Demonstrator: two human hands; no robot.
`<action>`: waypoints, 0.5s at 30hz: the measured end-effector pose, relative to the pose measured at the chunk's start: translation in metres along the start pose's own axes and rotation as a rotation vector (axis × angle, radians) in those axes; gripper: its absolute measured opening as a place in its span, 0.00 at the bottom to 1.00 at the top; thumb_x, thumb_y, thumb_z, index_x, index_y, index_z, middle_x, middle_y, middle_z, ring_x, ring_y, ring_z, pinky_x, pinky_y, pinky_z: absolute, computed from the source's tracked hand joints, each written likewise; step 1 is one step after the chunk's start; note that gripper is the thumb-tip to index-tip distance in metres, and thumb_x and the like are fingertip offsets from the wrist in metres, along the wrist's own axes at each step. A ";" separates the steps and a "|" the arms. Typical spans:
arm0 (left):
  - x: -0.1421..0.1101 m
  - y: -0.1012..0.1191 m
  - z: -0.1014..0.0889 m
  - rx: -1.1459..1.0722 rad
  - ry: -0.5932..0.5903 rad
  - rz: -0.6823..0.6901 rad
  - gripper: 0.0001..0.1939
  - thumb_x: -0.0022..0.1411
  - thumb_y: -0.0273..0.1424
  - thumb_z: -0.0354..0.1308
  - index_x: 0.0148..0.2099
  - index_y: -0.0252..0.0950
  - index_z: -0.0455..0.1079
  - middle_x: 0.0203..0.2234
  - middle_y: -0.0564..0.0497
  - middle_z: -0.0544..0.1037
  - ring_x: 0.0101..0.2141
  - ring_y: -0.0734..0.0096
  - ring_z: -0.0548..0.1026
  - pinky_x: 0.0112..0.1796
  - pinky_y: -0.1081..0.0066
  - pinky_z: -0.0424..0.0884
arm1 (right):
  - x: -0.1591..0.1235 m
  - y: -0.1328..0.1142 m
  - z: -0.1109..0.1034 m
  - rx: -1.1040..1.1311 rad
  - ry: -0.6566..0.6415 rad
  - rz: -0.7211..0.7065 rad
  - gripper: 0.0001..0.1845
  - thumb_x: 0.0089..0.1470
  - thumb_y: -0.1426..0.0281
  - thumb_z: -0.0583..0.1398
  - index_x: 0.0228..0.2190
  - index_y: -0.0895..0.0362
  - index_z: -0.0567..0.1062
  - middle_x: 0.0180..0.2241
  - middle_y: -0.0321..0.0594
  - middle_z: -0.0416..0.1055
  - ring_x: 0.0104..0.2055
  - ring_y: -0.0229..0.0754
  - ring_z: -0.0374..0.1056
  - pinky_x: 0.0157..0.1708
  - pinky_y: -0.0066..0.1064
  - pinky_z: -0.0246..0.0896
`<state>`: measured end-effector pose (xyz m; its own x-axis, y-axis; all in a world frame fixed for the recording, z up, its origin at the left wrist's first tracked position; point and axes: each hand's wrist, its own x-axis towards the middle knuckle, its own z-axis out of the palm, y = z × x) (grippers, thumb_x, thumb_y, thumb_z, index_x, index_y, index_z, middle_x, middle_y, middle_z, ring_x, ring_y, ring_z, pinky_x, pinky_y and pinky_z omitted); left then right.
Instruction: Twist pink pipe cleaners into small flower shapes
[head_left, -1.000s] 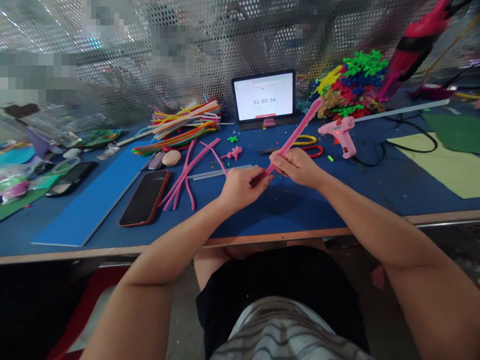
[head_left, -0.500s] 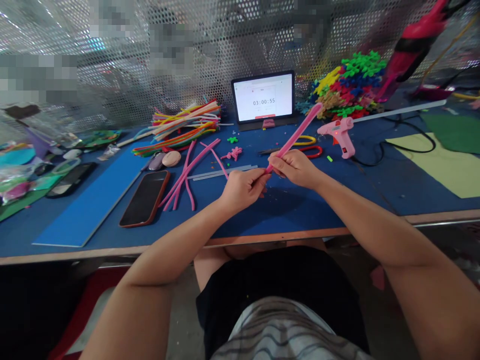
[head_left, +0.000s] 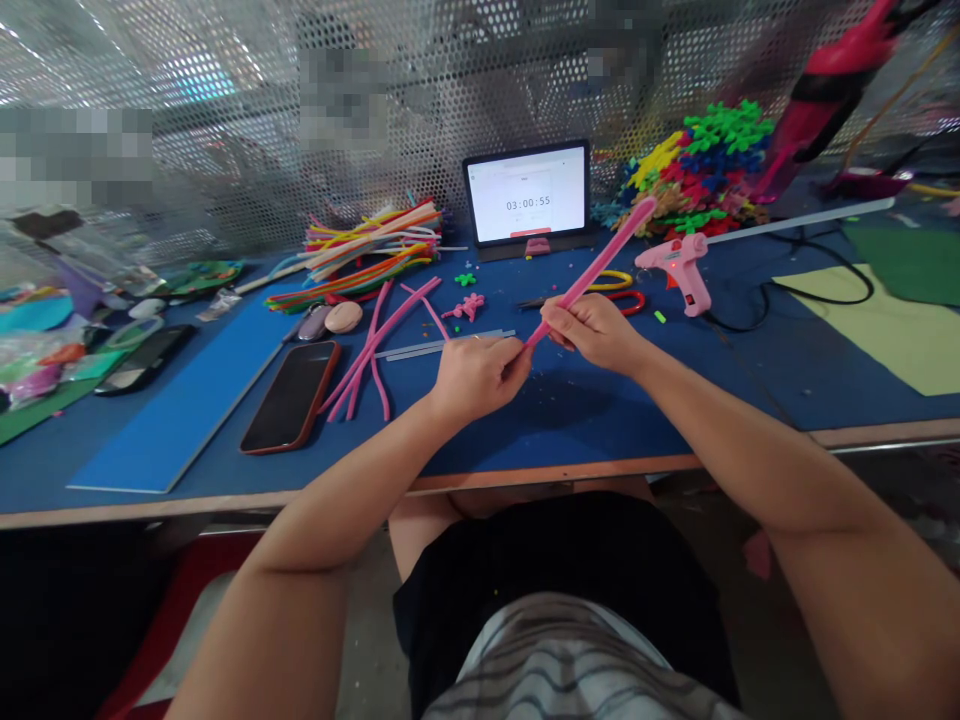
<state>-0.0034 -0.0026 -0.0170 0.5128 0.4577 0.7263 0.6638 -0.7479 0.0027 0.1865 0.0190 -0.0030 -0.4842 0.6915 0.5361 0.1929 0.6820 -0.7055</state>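
A fuzzy pink pipe cleaner (head_left: pixel 611 250), which looks doubled along its length, slants up to the right between both hands. My left hand (head_left: pixel 480 375) is closed around its lower end, and the fingers cover that end. Slightly higher on the stem, my right hand (head_left: pixel 592 330) pinches it between thumb and fingers. Loose pink pipe cleaners (head_left: pixel 373 350) lie crossed on the table to the left. Clear glue sticks (head_left: pixel 420 348) rest just behind my left hand. Beyond them sit a small pink knotted piece (head_left: pixel 471 306) and a green one (head_left: pixel 465 280).
Scissors (head_left: pixel 622 302) lie behind my right hand, and a pink glue gun (head_left: pixel 679 265) stands farther right with its cord. A tablet (head_left: pixel 529 195) leans at the back, beside coloured pipe cleaners (head_left: pixel 375 245). A phone (head_left: pixel 291 398) and a blue board (head_left: pixel 191 400) are at left.
My left hand has turned and shifted slightly left, its fingers now curled tighter. The pipe cleaner's upper end has moved a little up and right, and my right hand has barely risen.
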 end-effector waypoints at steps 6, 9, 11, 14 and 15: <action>-0.001 0.003 -0.001 -0.051 0.032 0.059 0.21 0.63 0.27 0.50 0.17 0.35 0.57 0.10 0.56 0.61 0.14 0.81 0.58 0.19 0.74 0.49 | 0.000 -0.002 0.002 -0.016 0.007 -0.027 0.30 0.64 0.55 0.49 0.14 0.57 0.59 0.16 0.32 0.58 0.19 0.29 0.55 0.23 0.26 0.51; -0.002 0.004 -0.001 -0.036 0.056 0.054 0.21 0.63 0.30 0.51 0.18 0.35 0.58 0.10 0.56 0.63 0.14 0.81 0.60 0.18 0.75 0.50 | -0.001 -0.001 0.000 -0.007 0.020 -0.028 0.30 0.64 0.56 0.49 0.14 0.57 0.59 0.15 0.32 0.57 0.19 0.29 0.55 0.23 0.26 0.50; -0.001 0.004 -0.003 -0.086 0.007 0.008 0.20 0.62 0.38 0.55 0.20 0.34 0.62 0.12 0.55 0.68 0.15 0.80 0.65 0.19 0.76 0.53 | -0.001 0.001 -0.002 0.004 0.021 -0.020 0.30 0.65 0.56 0.49 0.15 0.57 0.60 0.15 0.32 0.57 0.18 0.29 0.55 0.22 0.25 0.50; 0.002 0.002 -0.006 -0.226 -0.097 -0.126 0.21 0.58 0.47 0.57 0.27 0.33 0.68 0.16 0.53 0.74 0.18 0.77 0.70 0.21 0.77 0.60 | 0.000 0.001 -0.003 0.002 -0.013 -0.025 0.29 0.65 0.57 0.49 0.15 0.57 0.60 0.16 0.31 0.57 0.19 0.29 0.54 0.22 0.25 0.49; 0.002 0.002 -0.006 -0.264 -0.115 -0.166 0.21 0.58 0.47 0.56 0.29 0.33 0.69 0.18 0.53 0.75 0.18 0.77 0.71 0.22 0.77 0.62 | 0.000 0.001 -0.003 -0.001 -0.033 -0.033 0.29 0.65 0.56 0.49 0.15 0.58 0.60 0.16 0.31 0.57 0.19 0.28 0.54 0.22 0.24 0.49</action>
<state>-0.0045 -0.0059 -0.0109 0.4779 0.6238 0.6184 0.5869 -0.7506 0.3036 0.1894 0.0204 -0.0022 -0.5180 0.6603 0.5438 0.1767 0.7046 -0.6872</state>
